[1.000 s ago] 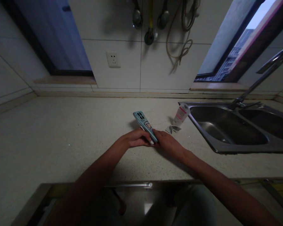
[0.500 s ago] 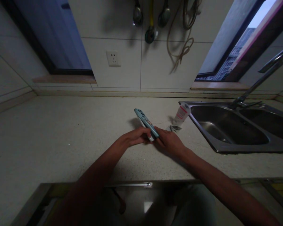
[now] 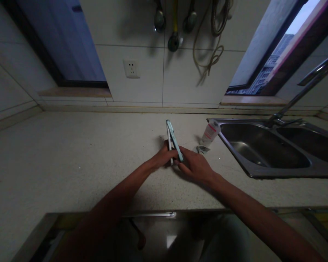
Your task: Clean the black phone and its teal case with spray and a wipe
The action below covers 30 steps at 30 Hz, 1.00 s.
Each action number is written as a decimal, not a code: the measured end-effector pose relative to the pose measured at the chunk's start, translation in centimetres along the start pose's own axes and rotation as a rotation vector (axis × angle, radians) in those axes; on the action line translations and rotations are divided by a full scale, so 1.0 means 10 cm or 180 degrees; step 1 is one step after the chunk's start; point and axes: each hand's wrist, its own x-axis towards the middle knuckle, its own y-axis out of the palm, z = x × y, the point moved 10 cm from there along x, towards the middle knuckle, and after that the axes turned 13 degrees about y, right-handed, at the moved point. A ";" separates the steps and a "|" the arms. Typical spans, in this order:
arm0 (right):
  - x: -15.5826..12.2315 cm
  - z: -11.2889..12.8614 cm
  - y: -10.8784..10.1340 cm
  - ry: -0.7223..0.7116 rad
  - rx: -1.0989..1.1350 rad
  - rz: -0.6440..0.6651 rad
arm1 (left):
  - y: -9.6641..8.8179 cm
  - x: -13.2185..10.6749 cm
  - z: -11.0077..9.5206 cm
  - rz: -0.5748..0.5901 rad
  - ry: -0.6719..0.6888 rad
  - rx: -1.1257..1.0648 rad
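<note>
Both my hands meet over the middle of a pale speckled countertop [image 3: 71, 156]. My left hand [image 3: 164, 157] and my right hand [image 3: 194, 165] are closed on the near end of a phone [image 3: 169, 140] in a light blue case [image 3: 175, 140]. The phone stands on edge, its far end pointing away from me, and the case appears partly peeled apart from the phone body. A small white tube with a red label [image 3: 210, 132] lies just right of it, with a crumpled scrap of wrapper [image 3: 201, 149] beside my right hand.
A steel double sink [image 3: 265, 149] with a tall tap [image 3: 297, 94] fills the right side. On the tiled wall hang ladles [image 3: 174, 25] and a coiled hose [image 3: 211, 43], with a socket [image 3: 131, 68] to the left. Windows flank the wall.
The phone has been tipped from lying flat and angled left to standing on its edge, pointing more straight away. The case edge has separated from the phone. Both hands have stayed on it.
</note>
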 end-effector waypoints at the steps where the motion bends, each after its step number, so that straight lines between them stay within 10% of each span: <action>1: -0.01 0.00 -0.03 -0.0023 0.0129 -0.0079 | -0.03 0.00 -0.01 -0.0110 0.0049 0.0089; 17: 0.08 -0.74 0.08 0.1954 0.3553 -0.0165 | -0.58 0.04 0.01 -0.0980 -0.0274 0.1508; 30: 0.09 -0.95 0.27 0.2652 0.4171 0.0039 | -0.99 -0.04 -0.29 -0.0873 -0.0687 0.4025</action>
